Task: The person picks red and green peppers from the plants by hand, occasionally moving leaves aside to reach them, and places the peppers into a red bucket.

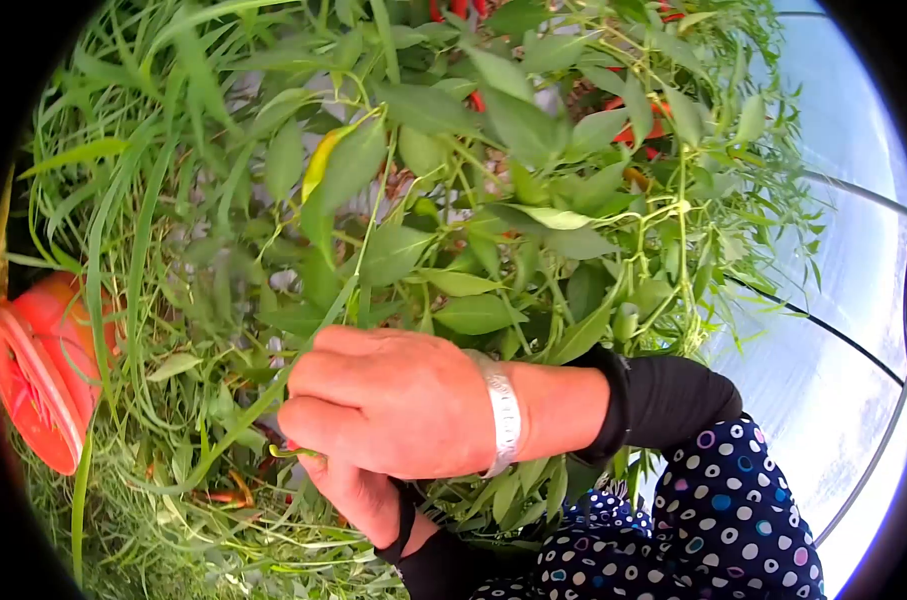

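My right hand [383,400], wearing a silver-coloured bracelet [503,418], comes in from the right with its back to me and its fingers curled. My left hand [358,495] is just below it, largely covered by it. A curved green chili pepper stem [291,452] with a bit of red sticks out where the two hands meet, beside the left hand's fingertips. What is inside my right fingers is hidden. Chili pepper leaves [458,315] surround both hands. Below left, several red and orange chili peppers [235,492] show among the foliage.
A red bucket [68,310] stands at the far left, partly behind grass blades [98,240]. More red chili peppers [638,125] hang at the upper right. Translucent sheeting [833,270] with dark poles runs along the right. Tall grass grows at the left.
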`<state>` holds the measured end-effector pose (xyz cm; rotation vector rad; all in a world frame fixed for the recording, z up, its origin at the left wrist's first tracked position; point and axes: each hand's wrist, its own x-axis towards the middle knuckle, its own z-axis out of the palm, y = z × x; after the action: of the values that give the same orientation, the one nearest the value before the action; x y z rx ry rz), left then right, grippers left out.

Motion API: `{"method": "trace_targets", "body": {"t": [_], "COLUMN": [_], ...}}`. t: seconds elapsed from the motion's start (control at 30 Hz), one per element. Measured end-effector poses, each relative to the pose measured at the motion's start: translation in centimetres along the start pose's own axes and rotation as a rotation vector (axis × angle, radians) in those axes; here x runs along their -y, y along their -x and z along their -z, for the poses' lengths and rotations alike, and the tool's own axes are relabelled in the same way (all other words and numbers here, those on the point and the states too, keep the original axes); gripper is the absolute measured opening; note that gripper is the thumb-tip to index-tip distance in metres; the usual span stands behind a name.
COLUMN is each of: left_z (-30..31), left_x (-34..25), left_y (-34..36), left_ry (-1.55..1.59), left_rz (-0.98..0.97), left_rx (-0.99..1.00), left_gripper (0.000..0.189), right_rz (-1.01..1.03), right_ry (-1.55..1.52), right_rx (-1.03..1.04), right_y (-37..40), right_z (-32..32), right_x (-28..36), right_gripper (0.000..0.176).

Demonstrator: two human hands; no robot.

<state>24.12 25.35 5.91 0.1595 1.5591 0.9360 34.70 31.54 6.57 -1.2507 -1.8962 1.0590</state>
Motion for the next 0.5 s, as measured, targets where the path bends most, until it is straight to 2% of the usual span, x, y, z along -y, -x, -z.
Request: {"method": "trace_targets", "body": {"t": [0.07, 0.13, 0.17, 0.2, 0.23, 0.27, 0.3, 0.33, 0.37, 0.4, 0.43, 0.47, 0.5], "left_z": [1.5, 1.7, 1.9, 2.9, 3.3, 3.5, 3.5, 3.6, 3.8, 4.2, 4.9, 5.6, 6.5], "left_x": [1.3, 1.6, 1.7, 2.0, 2.6, 2.9, 2.5, 2.2, 2.1, 1.8, 1.5, 0.8, 0.3], "left_y": [-0.7, -1.5, -1.9, -2.4, -3.3, -3.8, -3.5, -3.1, -2.8, -2.1, -1.1, 0.1, 1.1], "left_ry": [-0.02, 0.043, 0.096, 0.26, 0.419, 0.574, 0.645, 0.646, 0.678, 0.709, 0.698, 0.639, 0.651], "left_rz": [-0.093, -0.101, -0.104, -0.098, -0.169, -0.236, -0.199, -0.208, -0.183, -0.158, -0.111, -0.077, -0.046], "left_rx": [0.268, 0.316, 0.349, 0.414, 0.383, 0.352, 0.374, 0.389, 0.416, 0.441, 0.444, 0.432, 0.471], "left_gripper": [0.049, 0.054, 0.059, 0.055, 0.054, 0.054, 0.054, 0.054, 0.054, 0.054, 0.053, 0.052, 0.048], "right_rz": [-0.041, -0.094, -0.12, -0.051, 0.016, -0.034, -0.195, -0.375, -0.459, -0.533, -0.699, -0.761, -0.915], "right_ry": [0.024, 0.136, 0.134, 0.153, 0.305, 0.4, 0.484, 0.242, -0.004, -0.085, -0.116, -0.194, -0.226], "right_rx": [0.024, 0.115, 0.073, -0.097, -0.268, -0.338, -0.372, -0.594, -0.749, -0.833, -0.908, -0.913, -0.89], "right_y": [0.3, 0.3, 0.5, 1.2, 1.9, 2.8, 4.2, 6.2, 7.7, 9.1, 10.7, 12.5, 13.4], "right_z": [1.0, 3.1, 5.2, 7.2, 10.2, 14.1, 17.6, 20.1, 22.5, 25.0, 27.1, 28.7, 29.3], "right_x": [-0.4, 0.1, 0.4, -0.3, -0.8, -0.9, -0.2, -0.6, -0.7, -0.5, -0.7, -1.6, -1.4], "right_gripper": [0.019, 0.018, 0.019, 0.022, 0.027, 0.024, 0.019, 0.021, 0.018, 0.019, 0.019, 0.021, 0.023]}}
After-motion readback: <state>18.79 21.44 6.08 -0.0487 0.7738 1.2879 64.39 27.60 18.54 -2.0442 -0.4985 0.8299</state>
